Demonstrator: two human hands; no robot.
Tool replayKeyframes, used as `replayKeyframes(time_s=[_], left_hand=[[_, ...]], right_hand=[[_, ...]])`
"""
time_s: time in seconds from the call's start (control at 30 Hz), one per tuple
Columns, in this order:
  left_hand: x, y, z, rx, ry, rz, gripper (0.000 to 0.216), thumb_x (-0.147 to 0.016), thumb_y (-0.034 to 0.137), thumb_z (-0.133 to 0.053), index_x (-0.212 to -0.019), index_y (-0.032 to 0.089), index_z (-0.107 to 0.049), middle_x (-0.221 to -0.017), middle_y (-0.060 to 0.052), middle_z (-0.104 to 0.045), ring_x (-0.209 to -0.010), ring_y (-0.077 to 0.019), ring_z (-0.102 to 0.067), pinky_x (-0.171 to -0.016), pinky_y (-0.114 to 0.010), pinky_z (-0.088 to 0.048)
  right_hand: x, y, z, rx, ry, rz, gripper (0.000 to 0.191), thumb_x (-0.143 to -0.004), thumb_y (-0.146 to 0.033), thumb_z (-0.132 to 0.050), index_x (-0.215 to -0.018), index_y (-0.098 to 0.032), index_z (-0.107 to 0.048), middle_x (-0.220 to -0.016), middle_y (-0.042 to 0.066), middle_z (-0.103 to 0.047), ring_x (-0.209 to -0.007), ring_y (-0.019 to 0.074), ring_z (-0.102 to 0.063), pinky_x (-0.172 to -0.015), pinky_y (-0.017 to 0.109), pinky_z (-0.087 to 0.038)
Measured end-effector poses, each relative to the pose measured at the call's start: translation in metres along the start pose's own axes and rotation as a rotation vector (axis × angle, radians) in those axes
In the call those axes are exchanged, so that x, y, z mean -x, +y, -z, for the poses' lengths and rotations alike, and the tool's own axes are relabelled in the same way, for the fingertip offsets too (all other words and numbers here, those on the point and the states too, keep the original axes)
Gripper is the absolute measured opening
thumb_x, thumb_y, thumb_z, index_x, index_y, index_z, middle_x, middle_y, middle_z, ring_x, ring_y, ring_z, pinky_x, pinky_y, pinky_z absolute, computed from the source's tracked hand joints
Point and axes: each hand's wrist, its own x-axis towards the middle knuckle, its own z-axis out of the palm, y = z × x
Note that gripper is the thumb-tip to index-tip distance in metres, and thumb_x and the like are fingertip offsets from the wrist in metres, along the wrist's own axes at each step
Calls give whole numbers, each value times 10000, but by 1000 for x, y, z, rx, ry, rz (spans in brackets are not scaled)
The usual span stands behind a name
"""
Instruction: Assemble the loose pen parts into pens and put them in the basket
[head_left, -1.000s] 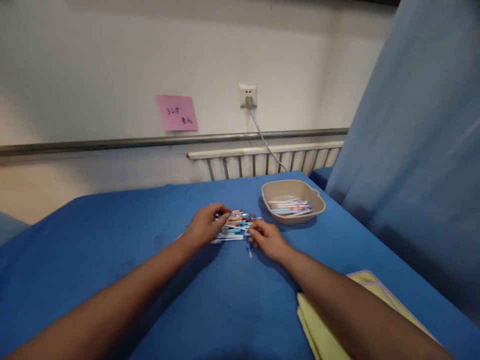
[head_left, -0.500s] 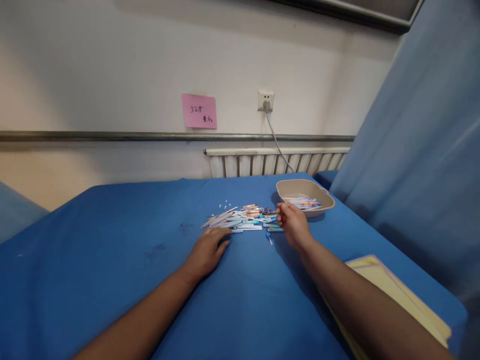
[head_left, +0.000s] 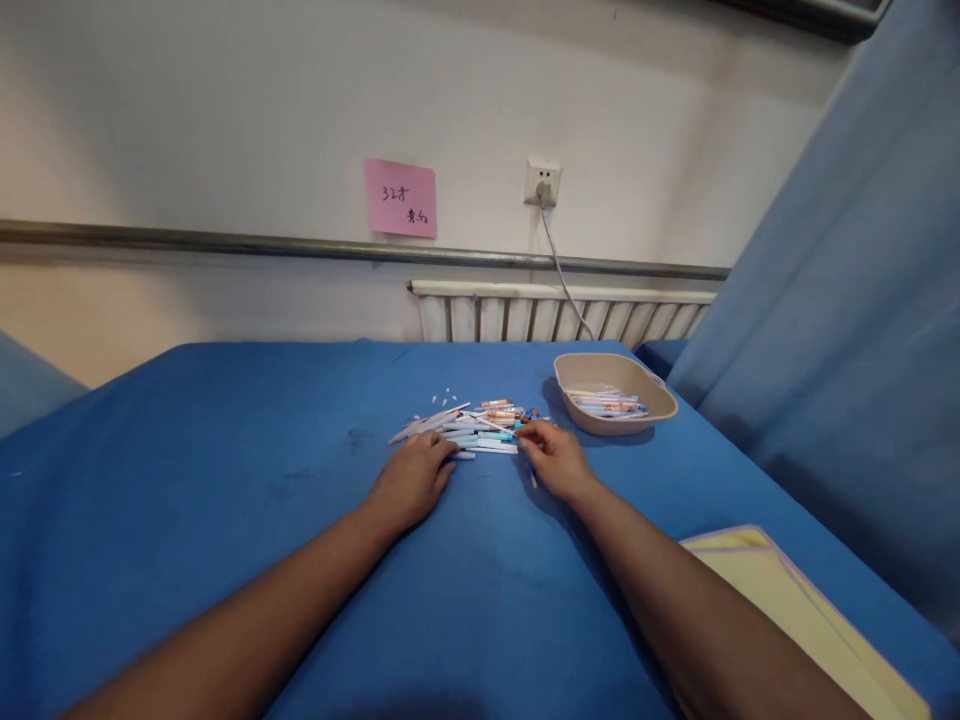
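A loose pile of pens (head_left: 469, 437), white, pale blue and orange-patterned, lies on the blue-covered surface. My left hand (head_left: 412, 478) rests at the pile's left front edge, fingers stretched out over the nearest pens and thumb apart. At the right side of the pile, my right hand (head_left: 556, 462) has thumb and fingers pinched together at the end of a slim white pen (head_left: 495, 426). A small blue piece with a white tip (head_left: 533, 477) lies partly hidden beneath this hand. Small white bits (head_left: 444, 399) are scattered behind the pile.
A beige plastic basket (head_left: 664, 405) holding several pens stands right of the pile. A yellow cloth (head_left: 795, 610) lies at the front right, partly under my right forearm. A wall, a radiator (head_left: 517, 315) and a plugged-in cord are behind; a blue curtain (head_left: 847, 260) hangs at right.
My right hand has moved left and down from beside the basket to the pile's right side. My left hand stays at the pile's left front. The view has shifted slightly.
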Motion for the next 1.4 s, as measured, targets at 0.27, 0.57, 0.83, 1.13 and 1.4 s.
replayKeyframes(time_s=[0.27, 0.57, 0.83, 1.13, 1.4], left_hand=[[1, 6, -1, -21, 44, 17, 144, -831, 243, -510, -936, 203, -599, -980, -69, -616, -958, -241, -512, -894, -396, -363], [8, 18, 2, -50, 40, 25, 175, -871, 297, -478, -910, 204, -621, -997, -78, -615, -941, -230, -526, -878, -383, -379], [25, 19, 3, 156, 76, 194, 237, -887, 362, -433, -922, 190, -592, -908, -65, -636, -888, -220, -566, -827, -354, -420], [19, 8, -4, 623, 98, 311, 360, -830, 423, -484, -1064, 168, -581, -1009, -56, -655, -937, -210, -598, -862, -338, -449], [17, -2, -11, 784, 173, 382, 256, -779, 378, -566, -902, 155, -590, -794, -8, -620, -696, -154, -568, -652, -261, -449]], right_hand=[[11, -29, -12, 567, -306, 170, 239, -848, -221, -513, -1074, -204, -588, -1043, 75, -629, -1015, 208, -518, -883, 318, -359], [13, -29, -14, 688, -240, 101, 224, -854, -292, -519, -1040, -193, -594, -1033, 104, -590, -1028, 243, -496, -862, 355, -346], [12, -25, -12, 663, -215, 71, 164, -832, -291, -559, -946, -184, -607, -1005, 90, -590, -1007, 231, -505, -868, 349, -341], [16, -29, -18, 571, -255, 120, 216, -839, -284, -564, -1039, -206, -589, -1036, 77, -586, -1021, 212, -509, -874, 318, -348], [11, -25, -22, 633, -179, 44, 216, -844, -266, -541, -1044, -190, -570, -1021, 83, -595, -989, 215, -523, -860, 307, -351]])
